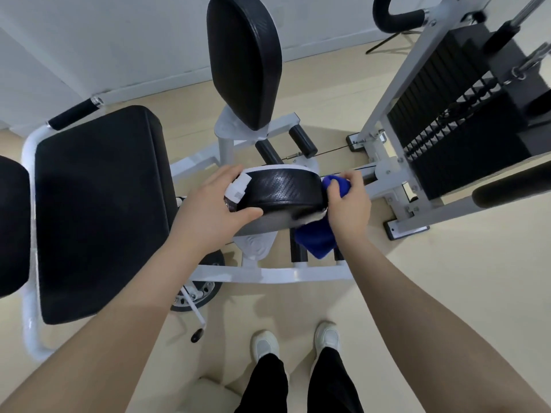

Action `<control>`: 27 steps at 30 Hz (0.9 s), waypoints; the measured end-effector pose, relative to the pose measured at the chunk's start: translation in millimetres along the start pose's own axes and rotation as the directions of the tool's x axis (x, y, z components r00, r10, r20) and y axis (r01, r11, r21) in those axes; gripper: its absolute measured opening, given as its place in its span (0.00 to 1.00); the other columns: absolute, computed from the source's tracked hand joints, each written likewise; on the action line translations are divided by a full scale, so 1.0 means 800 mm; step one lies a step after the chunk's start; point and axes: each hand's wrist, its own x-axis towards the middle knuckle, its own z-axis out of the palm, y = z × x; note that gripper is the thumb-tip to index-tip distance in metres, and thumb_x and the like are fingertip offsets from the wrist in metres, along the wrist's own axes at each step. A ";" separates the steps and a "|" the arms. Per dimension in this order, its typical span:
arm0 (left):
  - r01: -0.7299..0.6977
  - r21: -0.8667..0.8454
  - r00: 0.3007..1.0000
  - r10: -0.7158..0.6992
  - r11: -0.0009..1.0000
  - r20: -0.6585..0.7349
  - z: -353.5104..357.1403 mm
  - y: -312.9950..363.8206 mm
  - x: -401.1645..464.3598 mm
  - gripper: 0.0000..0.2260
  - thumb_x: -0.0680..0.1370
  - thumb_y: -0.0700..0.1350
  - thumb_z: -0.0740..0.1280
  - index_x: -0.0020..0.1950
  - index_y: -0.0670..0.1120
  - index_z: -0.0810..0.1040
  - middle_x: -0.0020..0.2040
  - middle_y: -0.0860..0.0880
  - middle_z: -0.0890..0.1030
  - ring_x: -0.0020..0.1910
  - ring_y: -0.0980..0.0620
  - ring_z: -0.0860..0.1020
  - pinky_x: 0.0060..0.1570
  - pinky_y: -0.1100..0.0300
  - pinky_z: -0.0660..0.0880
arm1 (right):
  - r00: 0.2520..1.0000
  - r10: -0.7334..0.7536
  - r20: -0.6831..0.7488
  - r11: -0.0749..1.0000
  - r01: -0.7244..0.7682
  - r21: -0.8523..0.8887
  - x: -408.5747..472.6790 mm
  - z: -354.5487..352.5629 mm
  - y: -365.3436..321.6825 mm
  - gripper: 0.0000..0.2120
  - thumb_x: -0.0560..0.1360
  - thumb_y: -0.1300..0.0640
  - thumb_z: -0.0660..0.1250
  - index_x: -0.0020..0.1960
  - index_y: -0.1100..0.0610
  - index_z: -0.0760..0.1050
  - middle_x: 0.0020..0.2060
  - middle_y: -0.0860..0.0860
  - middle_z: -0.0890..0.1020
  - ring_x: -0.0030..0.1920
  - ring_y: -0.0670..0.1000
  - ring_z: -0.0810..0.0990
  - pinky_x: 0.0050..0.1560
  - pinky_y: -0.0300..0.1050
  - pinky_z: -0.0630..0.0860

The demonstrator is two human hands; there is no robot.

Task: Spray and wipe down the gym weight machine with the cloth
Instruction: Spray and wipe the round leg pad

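Pale beige floor runs under a white-framed weight machine. Its rounded pad, black with a carbon-weave texture, sits between both hands. The left hand curls around a white spray bottle against the pad's left edge. The right hand has its fingers clenched on a soft blue cloth at the pad's right edge.

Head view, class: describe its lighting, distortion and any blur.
Head view: soft, even indoor light with only faint shadows; wide-angle lens bows the white frame and stretches both forearms at the edges; the pad is sharp enough to show its weave; slight motion blur where the right hand works the blue cloth; left hand and spray bottle stay crisp.
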 end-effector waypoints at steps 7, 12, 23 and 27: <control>0.030 0.119 0.999 -0.033 0.992 0.023 0.005 0.012 0.013 0.29 0.71 0.49 0.71 0.71 0.55 0.65 0.65 0.60 0.70 0.55 0.59 0.70 0.50 0.63 0.65 | 0.952 0.293 0.087 0.845 -0.301 0.442 -0.005 0.001 0.020 0.03 0.75 0.57 0.62 0.48 0.51 0.69 0.41 0.48 0.76 0.40 0.49 0.74 0.41 0.45 0.73; 0.103 0.195 0.992 -0.114 0.975 0.047 0.011 0.040 0.015 0.24 0.68 0.51 0.70 0.62 0.52 0.69 0.54 0.56 0.74 0.48 0.53 0.73 0.41 0.58 0.71 | 0.997 -0.042 0.060 0.927 0.017 0.374 -0.014 -0.013 0.010 0.05 0.75 0.57 0.64 0.45 0.49 0.69 0.36 0.38 0.74 0.36 0.40 0.72 0.38 0.32 0.71; 0.001 0.679 0.996 -0.062 0.734 0.065 0.077 0.114 0.033 0.25 0.74 0.51 0.67 0.67 0.50 0.62 0.64 0.48 0.66 0.45 0.45 0.75 0.37 0.56 0.70 | 0.956 -0.152 0.250 0.885 0.019 0.465 0.021 0.007 0.003 0.10 0.76 0.58 0.62 0.48 0.42 0.69 0.46 0.46 0.78 0.46 0.49 0.78 0.47 0.47 0.76; 0.099 0.600 0.994 -0.054 0.794 -0.093 0.076 0.098 0.024 0.18 0.76 0.42 0.63 0.64 0.49 0.64 0.63 0.51 0.68 0.45 0.44 0.75 0.36 0.54 0.67 | 0.924 -0.065 0.376 0.921 -0.090 0.380 0.050 0.025 0.035 0.05 0.78 0.55 0.59 0.51 0.47 0.73 0.48 0.50 0.79 0.47 0.52 0.78 0.50 0.49 0.75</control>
